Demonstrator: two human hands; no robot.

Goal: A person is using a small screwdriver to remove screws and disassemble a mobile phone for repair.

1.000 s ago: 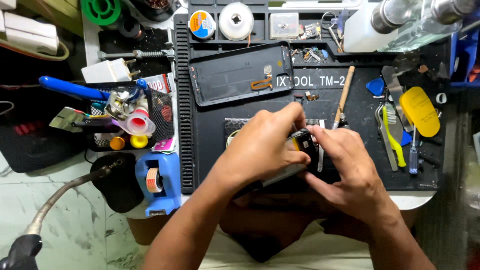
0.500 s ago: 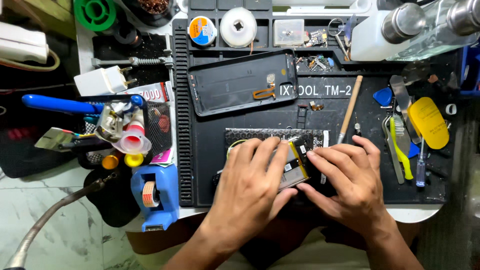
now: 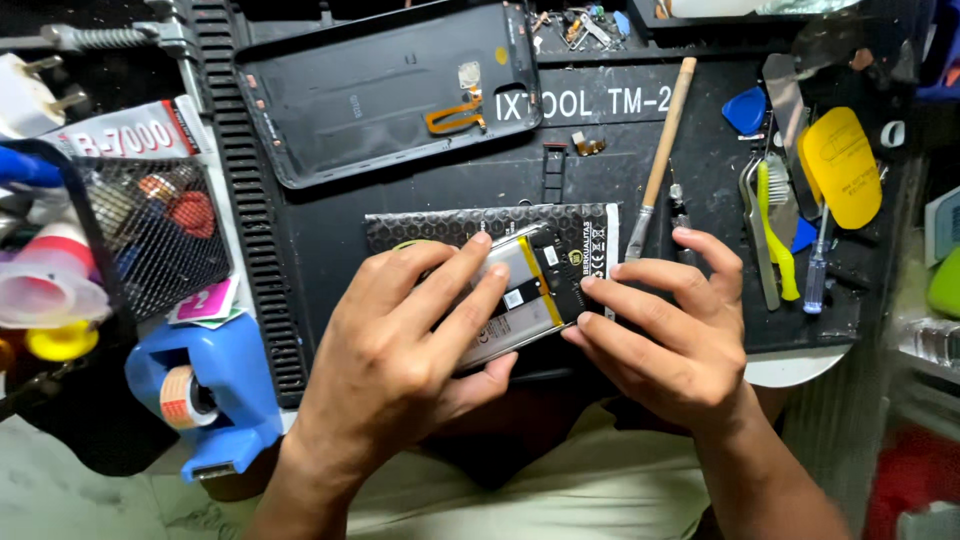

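Left hand [image 3: 400, 340] enters from 7 o'clock, palm down, fingers spread and extended toward 1 o'clock, lying flat over the opened phone [image 3: 520, 295] and clasping it, thumb under its near edge. Right hand [image 3: 670, 330] enters from 5 o'clock, fingers pointing toward 10 o'clock, fingertips [image 3: 590, 285] pressed against the phone's right end; it pinches that end rather than closing fully. Phone sits at frame centre on the black work mat [image 3: 400, 210], over a dark patterned pouch [image 3: 450, 225] that shows only at its 12 o'clock edge. Grey battery with yellow strip visible between the two hands; the phone's left half is hidden under the left fingers. Detached back cover [image 3: 390, 90] lies at 11 o'clock, apart from the phone. Wooden-handled brush [image 3: 665, 140] at 1 o'clock. Tweezers and yellow pry tools [image 3: 810, 200] at 3 o'clock. Blue tape dispenser [image 3: 215, 385] at 8 o'clock. Mesh cup [image 3: 150, 235] at 9 o'clock, contents hard to make out.
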